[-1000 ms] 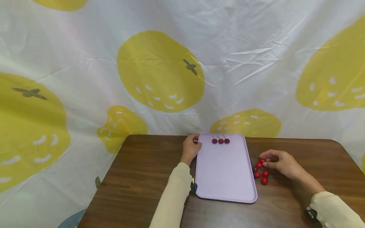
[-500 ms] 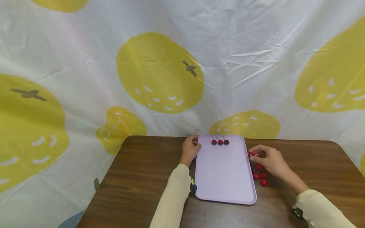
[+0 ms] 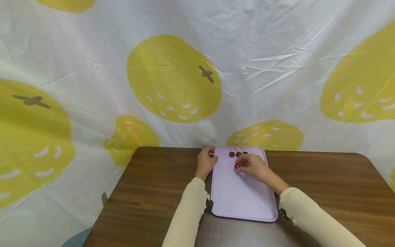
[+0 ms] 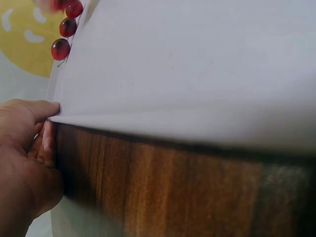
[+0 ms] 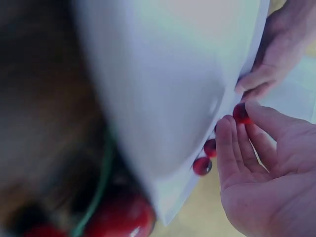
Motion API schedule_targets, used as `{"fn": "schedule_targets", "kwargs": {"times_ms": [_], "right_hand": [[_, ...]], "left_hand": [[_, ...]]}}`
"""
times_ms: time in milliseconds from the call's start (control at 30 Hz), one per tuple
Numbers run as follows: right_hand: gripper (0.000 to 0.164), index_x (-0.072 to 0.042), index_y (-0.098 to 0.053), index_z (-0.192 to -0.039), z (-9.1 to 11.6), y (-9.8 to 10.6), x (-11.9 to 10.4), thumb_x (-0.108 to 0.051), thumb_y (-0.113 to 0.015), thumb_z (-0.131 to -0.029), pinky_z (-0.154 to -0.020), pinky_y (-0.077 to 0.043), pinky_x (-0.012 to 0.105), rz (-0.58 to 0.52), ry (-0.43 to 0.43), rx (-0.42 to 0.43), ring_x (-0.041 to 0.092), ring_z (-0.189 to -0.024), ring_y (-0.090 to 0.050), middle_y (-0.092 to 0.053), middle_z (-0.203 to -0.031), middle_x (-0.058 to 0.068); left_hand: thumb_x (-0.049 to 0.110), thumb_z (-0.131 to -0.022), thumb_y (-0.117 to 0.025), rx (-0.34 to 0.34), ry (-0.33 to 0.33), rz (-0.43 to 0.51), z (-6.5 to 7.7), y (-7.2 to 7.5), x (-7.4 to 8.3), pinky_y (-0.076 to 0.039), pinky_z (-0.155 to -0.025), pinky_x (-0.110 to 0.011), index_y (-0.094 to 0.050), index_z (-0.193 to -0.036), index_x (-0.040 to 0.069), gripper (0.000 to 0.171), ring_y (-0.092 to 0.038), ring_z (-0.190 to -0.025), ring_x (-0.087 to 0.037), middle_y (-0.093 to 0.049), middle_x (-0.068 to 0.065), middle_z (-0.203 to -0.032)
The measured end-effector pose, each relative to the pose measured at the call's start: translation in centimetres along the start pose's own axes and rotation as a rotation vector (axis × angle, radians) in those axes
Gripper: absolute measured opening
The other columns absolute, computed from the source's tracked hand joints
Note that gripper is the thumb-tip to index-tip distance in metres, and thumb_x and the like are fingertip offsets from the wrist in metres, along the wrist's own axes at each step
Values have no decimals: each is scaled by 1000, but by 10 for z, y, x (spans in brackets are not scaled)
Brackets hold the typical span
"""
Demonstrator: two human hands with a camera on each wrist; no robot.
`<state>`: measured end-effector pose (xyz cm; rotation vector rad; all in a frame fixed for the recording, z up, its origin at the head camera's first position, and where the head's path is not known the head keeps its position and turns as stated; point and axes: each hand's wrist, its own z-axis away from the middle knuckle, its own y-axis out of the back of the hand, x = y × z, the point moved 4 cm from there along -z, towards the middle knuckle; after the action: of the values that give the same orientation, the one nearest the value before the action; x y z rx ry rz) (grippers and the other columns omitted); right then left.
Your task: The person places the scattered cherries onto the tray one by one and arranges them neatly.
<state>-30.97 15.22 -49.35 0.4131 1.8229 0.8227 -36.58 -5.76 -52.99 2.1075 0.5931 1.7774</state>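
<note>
Cherries (image 3: 238, 154) sit three in a row on one purple tray (image 3: 243, 197). The right hand (image 3: 255, 167) pinches one more cherry (image 3: 237, 166), and the left hand (image 3: 205, 163) grips the tray's edge.

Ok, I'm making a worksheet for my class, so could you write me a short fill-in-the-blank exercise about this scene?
1. The rim of the tray is held by the person's ____ hand.
2. Near the tray's far edge, ____ cherries lie in a row.
3. The cherry pinched in the right hand is ____ in colour.
4. The big fruit shapes printed on the cloth behind the table are mainly ____.

Missing words: left; three; red; yellow.
</note>
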Motion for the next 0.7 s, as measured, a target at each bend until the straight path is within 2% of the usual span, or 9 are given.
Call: {"fn": "schedule_targets", "kwargs": {"times_ms": [167, 400, 533, 700], "right_hand": [[17, -3, -76, -98, -15, -10, -4, -1, -84, -84, -76, -57, 28, 43, -6, -49, 18, -85, -73, -78, -90, 9], [13, -5, -77, -94, -23, -11, -6, -3, -84, -84, -79, -58, 35, 120, 23, -35, 20, -85, -75, -79, -89, 8], [13, -3, -76, -95, -25, -11, -4, -3, -84, -85, -81, -58, 39, 123, 17, -38, 23, -86, -75, -80, -90, 10], [14, -3, -76, -97, -28, -15, 0, -4, -84, -86, -81, -58, 37, 114, 5, -53, 22, -87, -75, -80, -91, 9]], "left_hand": [[-1, -92, -71, 4, -2, -3, 1, 1, 2, -61, -93, -38, -72, -127, 0, 35, -72, -107, -28, -73, -16, -116], [-2, -92, -71, 14, -1, -7, 2, 3, 6, -61, -92, -38, -71, -127, -1, 35, -71, -106, -29, -72, -17, -115], [-1, -93, -71, 7, 9, -7, 1, 2, 5, -61, -94, -39, -71, -128, 0, 35, -71, -107, -28, -72, -17, -117], [-1, -92, -72, 6, 11, -3, 2, 2, 3, -61, -94, -39, -71, -128, -1, 35, -71, -108, -29, -71, -17, -117]]}}
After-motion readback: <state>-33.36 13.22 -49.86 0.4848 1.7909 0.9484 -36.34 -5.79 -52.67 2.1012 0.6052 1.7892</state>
